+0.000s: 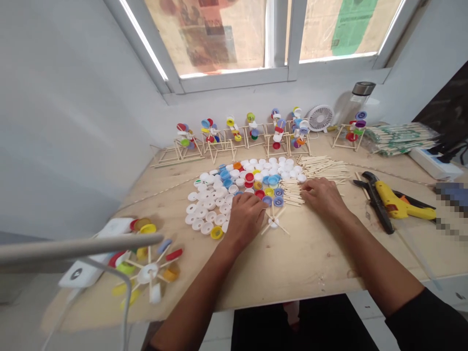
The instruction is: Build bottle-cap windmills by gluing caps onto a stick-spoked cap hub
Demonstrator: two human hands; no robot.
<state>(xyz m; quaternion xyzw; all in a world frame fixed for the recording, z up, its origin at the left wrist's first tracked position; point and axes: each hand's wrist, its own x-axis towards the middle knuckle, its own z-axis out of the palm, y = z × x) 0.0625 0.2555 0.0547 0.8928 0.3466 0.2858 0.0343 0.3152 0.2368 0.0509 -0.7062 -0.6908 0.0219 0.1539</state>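
A pale grey bar (73,246), perhaps the arm of a lamp, crosses very near the camera on the left side and is blurred, and the person's two bare forearms come up from the bottom of the view, the right one going into a black sleeve (409,312). The left hand (245,219) presses down at the front edge of a heap of white plastic bottle caps (208,207), and it is just beside a small star of wooden sticks (273,223), which lies flat near the middle of the plywood worktop (310,273). The sticks of this star go out from a white cap at its centre, and they look thin and pale. The work of this moment seems to be at this star. The fingers of the left hand curl down, so I cannot tell if its grip holds something. The right hand (321,197) lies rather flat on loose wooden sticks (290,192), and its grip looks wide, with no held thing to see. A bigger wheel of sticks and coloured caps (148,273) lies at the left, and a yellow hot glue gun (402,207) lies at the right.
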